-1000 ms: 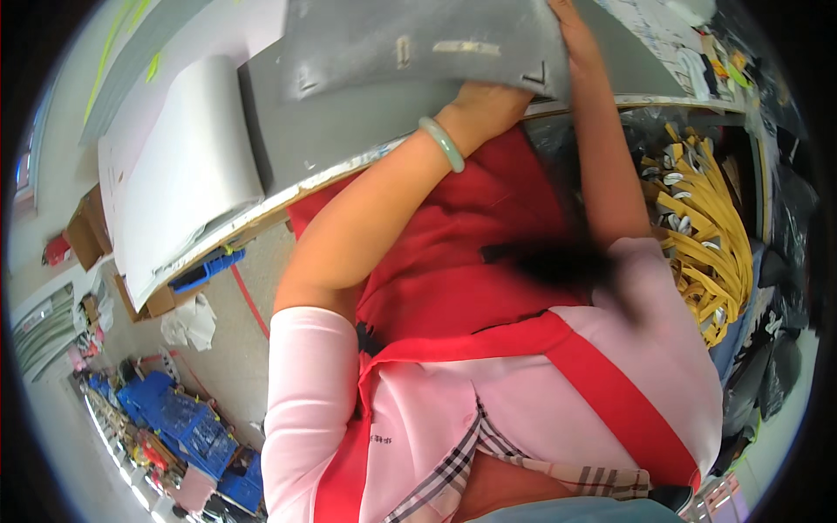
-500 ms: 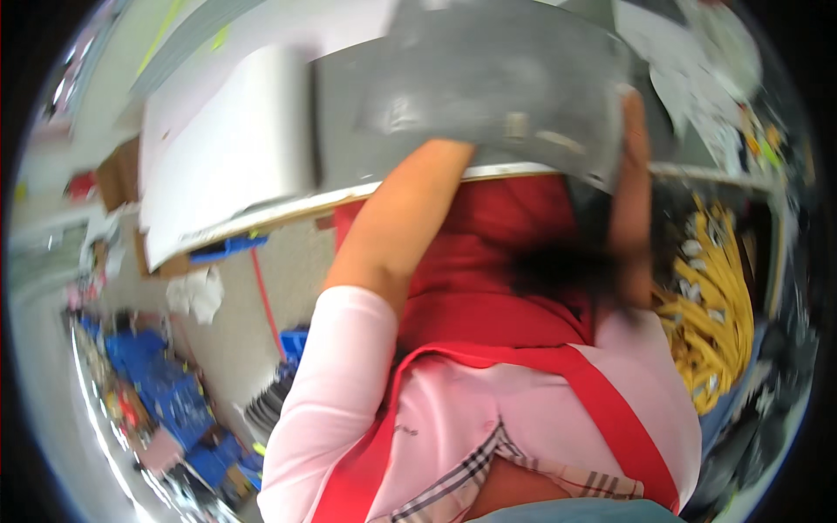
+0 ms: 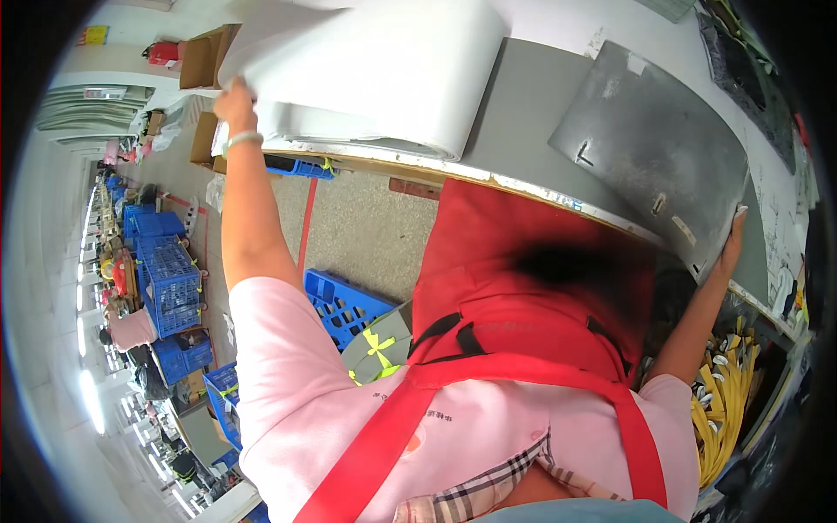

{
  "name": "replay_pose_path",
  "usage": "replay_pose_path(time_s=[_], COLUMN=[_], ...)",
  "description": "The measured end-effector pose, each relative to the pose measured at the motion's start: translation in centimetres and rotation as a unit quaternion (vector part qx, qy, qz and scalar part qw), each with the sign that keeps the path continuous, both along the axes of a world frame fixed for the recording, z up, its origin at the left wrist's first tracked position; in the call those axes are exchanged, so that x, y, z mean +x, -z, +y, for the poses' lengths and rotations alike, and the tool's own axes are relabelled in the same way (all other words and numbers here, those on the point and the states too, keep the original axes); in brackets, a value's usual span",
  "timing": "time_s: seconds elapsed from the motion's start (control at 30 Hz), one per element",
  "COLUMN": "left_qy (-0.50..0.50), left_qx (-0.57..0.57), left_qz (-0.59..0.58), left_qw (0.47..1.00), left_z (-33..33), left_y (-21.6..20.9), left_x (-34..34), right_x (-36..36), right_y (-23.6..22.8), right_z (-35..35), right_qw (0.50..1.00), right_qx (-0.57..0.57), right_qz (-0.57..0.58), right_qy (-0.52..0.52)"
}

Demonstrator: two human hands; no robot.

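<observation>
Grey sheet panel point(image 3: 649, 152), dull metal-looking with small slots and pale tabs near its lower edge, lies tilted across the bench point(image 3: 523, 105) at about two o'clock in the view, its lower right corner hanging past the bench's front edge. The right hand point(image 3: 731, 244) is at that corner, fingers stretched along the panel's edge and touching it; how firmly it grips, or whether the thumb wraps under, cannot be told from here. The left hand point(image 3: 234, 98) is far out at eleven o'clock, arm fully extended, fingers curled closed around the edge of a large white sheet point(image 3: 375, 65) that bows upward in a big curl (it sits on a stack of similar white sheets on the bench). A pale green bangle point(image 3: 241, 138) rings the left wrist.

Between the two hands the grey bench top shows bare, its wooden front edge running from ten to three o'clock. A red apron point(image 3: 532, 296) with red straps over a pink top fills the lower middle. Below the bench at seven o'clock stands a blue plastic crate point(image 3: 344, 301) on the floor, with more blue crates point(image 3: 170, 279) further off at nine. Yellow bundled cables point(image 3: 728, 405) hang at four o'clock beside the right forearm. Cardboard boxes point(image 3: 202, 57) stand just beyond the left hand.
</observation>
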State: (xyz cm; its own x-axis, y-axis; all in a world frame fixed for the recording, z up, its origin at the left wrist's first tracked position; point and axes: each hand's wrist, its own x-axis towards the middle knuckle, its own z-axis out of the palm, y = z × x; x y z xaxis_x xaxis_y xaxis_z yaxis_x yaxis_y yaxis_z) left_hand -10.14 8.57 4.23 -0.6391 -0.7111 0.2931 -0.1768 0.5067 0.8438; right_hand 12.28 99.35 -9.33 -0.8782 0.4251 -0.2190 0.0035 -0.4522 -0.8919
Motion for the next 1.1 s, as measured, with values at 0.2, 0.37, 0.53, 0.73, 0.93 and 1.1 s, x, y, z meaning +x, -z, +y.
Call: replay_pose_path(time_s=[0.2, 0.37, 0.53, 0.73, 0.93, 1.1], left_qy=[-0.040, -0.117, 0.317, 0.612, 0.603, 0.594], left_qx=[-0.104, -0.296, -0.086, -0.212, -0.297, -0.308], left_qz=[-0.134, -0.188, 0.066, -0.049, -0.047, -0.033], left_qw=[0.985, 0.929, 0.942, 0.761, 0.739, 0.743], left_z=[-9.8, -4.2, 18.2, 36.0, 36.4, 36.4], left_y=[10.9, 8.0, -1.8, 2.1, 5.3, 5.5], left_x=[7.2, 6.7, 11.8, 18.0, 17.7, 17.8], right_x=[-2.2, -4.7, -8.8, -10.5, -9.3, -9.0], right_y=[-1.5, -4.3, -7.6, -6.3, -7.2, -7.8], right_z=[-2.9, -5.3, -10.1, -8.5, -10.4, -11.4], right_qw=[0.999, 0.962, 0.905, 0.832, 0.850, 0.856], right_qx=[0.007, 0.256, 0.365, 0.502, 0.497, 0.478], right_qz=[-0.038, -0.096, -0.048, -0.132, -0.095, -0.142], right_qy=[-0.024, -0.020, -0.215, -0.197, -0.146, -0.141])
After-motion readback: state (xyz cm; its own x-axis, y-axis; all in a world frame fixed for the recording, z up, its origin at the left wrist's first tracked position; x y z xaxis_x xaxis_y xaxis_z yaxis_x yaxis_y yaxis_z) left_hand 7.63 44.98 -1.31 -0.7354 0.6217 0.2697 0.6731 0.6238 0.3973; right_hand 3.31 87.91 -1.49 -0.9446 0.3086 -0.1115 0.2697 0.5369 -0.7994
